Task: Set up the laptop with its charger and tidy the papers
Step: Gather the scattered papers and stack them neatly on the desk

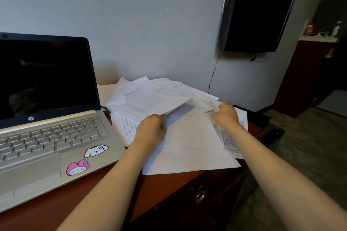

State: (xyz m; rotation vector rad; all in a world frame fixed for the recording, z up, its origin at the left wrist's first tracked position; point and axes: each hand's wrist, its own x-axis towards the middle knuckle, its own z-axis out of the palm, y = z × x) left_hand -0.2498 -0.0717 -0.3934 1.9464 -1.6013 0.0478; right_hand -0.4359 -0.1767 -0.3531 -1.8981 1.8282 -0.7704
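Two hands, set apart, both grip a loose spread of papers (191, 133) on a red-brown desk (165, 185).

The papers fill the desk's right half. Their left margin lies just beside the open laptop (52, 127), their far sheets reach the wall (150, 24), and several sheets overhang the desk's right edge above the floor (300, 146). A bare strip of wood runs between the nearest sheet and the desk's front edge. The left hand (150, 129) sits at the middle of the pile, with fingers curled round the edge of a sheet lifted clear of those beneath. The right hand (226, 115) is at the pile's right side, close to the desk's edge, with fingers bent round the sheets there. A dark television (257, 11) hangs on the wall above and beyond the right hand.
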